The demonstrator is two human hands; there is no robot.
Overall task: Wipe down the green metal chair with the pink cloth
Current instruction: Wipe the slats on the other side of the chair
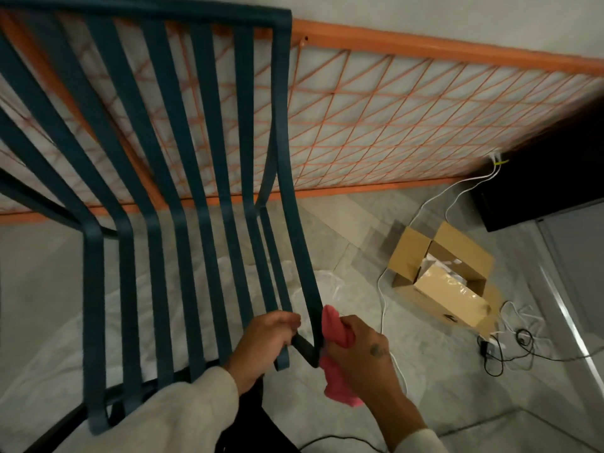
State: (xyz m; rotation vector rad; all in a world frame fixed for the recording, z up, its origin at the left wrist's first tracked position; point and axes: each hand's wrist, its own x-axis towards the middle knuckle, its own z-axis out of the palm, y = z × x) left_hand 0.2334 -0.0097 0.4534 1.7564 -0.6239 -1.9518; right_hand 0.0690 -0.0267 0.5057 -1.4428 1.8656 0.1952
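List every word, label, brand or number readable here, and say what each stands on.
None can be read.
On the cardboard box: a small dark print low on its side, too small and blurred to read.
On the right hand: a small dark mark, too blurred to read.
The green metal chair and pink cloth show no text.
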